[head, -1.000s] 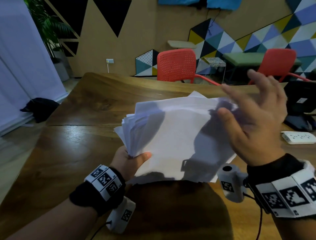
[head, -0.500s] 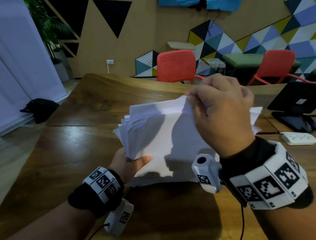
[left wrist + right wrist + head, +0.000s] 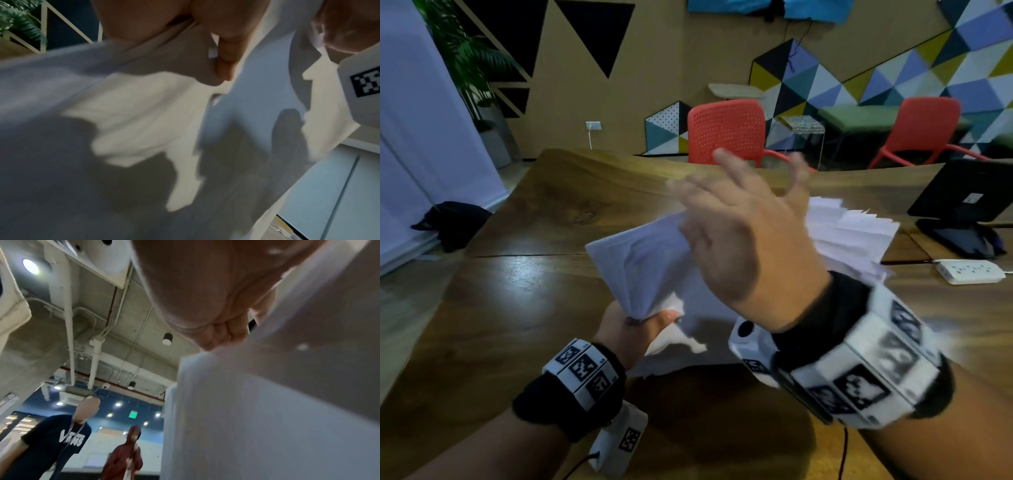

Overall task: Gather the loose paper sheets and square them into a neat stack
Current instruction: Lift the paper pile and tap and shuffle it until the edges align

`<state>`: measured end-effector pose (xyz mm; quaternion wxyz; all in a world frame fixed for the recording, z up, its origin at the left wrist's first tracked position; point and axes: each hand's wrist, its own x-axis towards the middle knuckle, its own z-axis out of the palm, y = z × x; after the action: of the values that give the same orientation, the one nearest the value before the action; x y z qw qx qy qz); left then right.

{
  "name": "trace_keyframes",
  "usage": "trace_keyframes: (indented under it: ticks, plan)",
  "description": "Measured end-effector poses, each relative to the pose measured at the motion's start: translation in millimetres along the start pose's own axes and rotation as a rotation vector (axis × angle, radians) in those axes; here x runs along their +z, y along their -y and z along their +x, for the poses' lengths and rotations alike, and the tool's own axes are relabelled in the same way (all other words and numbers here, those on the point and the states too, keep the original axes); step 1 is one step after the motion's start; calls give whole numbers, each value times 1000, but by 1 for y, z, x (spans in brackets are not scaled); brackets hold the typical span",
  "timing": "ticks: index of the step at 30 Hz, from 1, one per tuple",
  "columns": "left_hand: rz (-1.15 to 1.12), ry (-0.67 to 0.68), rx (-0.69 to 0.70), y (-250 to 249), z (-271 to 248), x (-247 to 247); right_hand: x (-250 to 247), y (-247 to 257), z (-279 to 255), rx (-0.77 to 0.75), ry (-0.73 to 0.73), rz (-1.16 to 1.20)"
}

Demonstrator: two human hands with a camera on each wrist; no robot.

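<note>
Paper sheets (image 3: 640,260) are sitting bunched between your two hands above the wooden table (image 3: 517,301), their far edges fanning out unevenly to the right. Your left hand (image 3: 633,329) is pinching the near left corner of the bundle, thumb lying on top and fingers hidden underneath. Your right hand (image 3: 736,233) is hovering over the middle of the bundle with fingers spread and blurred, its palm facing the paper; you are not gripping anything with it as far as the head view is showing, though whether the palm is touching the top sheet cannot be told. Nothing here is acting as a container for the sheets. Your left wrist camera is showing the thumb (image 3: 224,48) pressing into the top sheet (image 3: 133,113) and creasing it, with hand shadows falling across the page. Your right wrist camera is looking up past the heel of the hand (image 3: 205,288) and the paper's underside (image 3: 267,402) to a ceiling and two people standing behind. A white power strip (image 3: 969,271) is lying on the table well to the right, near a black stand (image 3: 962,212).
</note>
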<state>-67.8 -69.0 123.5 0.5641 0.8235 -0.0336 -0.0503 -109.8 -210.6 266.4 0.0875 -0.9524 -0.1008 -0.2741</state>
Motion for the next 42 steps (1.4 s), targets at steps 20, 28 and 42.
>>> trace_keyframes:
  ticks: [20,28,42]
  plan:
    - [26,143,18,2,25,-18,78,-148,-84,697,268,1143]
    - [305,114,31,2,15,-17,84,-117,-63,865,-16,1259]
    - [-101,40,33,-57,-25,8,64,-94,-85,658,-264,1431]
